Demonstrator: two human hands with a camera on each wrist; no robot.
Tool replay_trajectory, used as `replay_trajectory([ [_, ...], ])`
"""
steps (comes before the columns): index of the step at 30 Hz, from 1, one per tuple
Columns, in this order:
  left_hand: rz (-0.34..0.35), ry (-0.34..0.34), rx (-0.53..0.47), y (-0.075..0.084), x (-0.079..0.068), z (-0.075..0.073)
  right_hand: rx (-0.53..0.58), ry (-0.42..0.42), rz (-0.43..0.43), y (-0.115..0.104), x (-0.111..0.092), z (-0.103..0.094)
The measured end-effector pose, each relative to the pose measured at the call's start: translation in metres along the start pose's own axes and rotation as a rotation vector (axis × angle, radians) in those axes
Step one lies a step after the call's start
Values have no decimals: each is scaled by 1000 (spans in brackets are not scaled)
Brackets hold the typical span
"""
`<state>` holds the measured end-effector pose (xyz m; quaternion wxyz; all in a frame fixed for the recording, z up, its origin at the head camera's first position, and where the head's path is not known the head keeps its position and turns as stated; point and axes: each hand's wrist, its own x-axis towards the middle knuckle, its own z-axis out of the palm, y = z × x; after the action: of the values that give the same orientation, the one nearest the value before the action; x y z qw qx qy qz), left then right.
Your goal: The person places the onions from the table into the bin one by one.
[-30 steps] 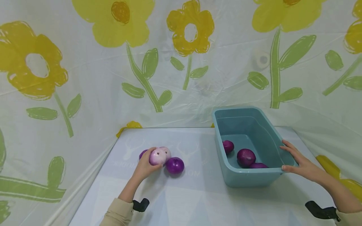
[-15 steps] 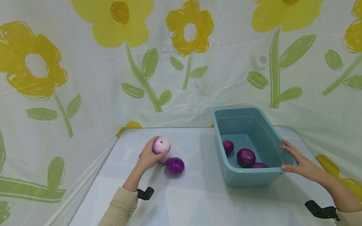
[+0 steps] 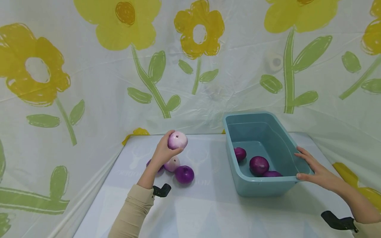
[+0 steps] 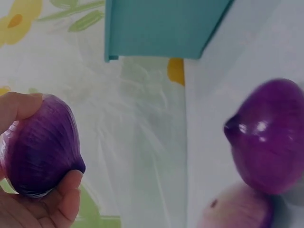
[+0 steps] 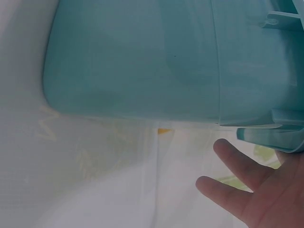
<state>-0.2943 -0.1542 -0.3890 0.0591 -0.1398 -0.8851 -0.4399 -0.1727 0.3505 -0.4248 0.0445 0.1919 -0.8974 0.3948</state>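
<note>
My left hand (image 3: 163, 151) grips a red onion (image 3: 178, 140) between thumb and fingers, raised over the table. Its pale end with a small dark spot faces my head view; in the left wrist view the same onion (image 4: 45, 145) shows its purple, pointed side. Below this hand a cluster of other onions rests on the table: a purple onion (image 3: 184, 174), a pale-ended onion (image 3: 172, 164) and one partly hidden behind my wrist (image 3: 160, 169). On the right, my right hand (image 3: 319, 173) rests on the rim of a blue-green bin (image 3: 253, 190), its fingers spread and fairly straight.
Inside the bin lie a dark red onion (image 3: 259, 166), another at its left wall (image 3: 239, 154) and a third (image 3: 272, 174) partly hidden by the near rim. A flower-printed sheet (image 3: 238, 82) hangs behind the white table (image 3: 208, 211).
My left hand has lifted the onion off the cluster and moved it up, away and to the right. The right hand and the bin have stayed put.
</note>
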Motion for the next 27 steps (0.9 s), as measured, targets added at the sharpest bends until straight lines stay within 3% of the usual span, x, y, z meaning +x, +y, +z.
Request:
replay_trajectory([
  [11, 121, 2, -43, 38, 24, 8, 5, 4, -11, 0, 0, 0],
  [17, 156, -42, -39, 62, 36, 17, -6, 9, -6, 1, 0, 0],
  [27, 212, -170, 23, 107, 47, 41, -5, 10, -8, 1, 1, -1],
])
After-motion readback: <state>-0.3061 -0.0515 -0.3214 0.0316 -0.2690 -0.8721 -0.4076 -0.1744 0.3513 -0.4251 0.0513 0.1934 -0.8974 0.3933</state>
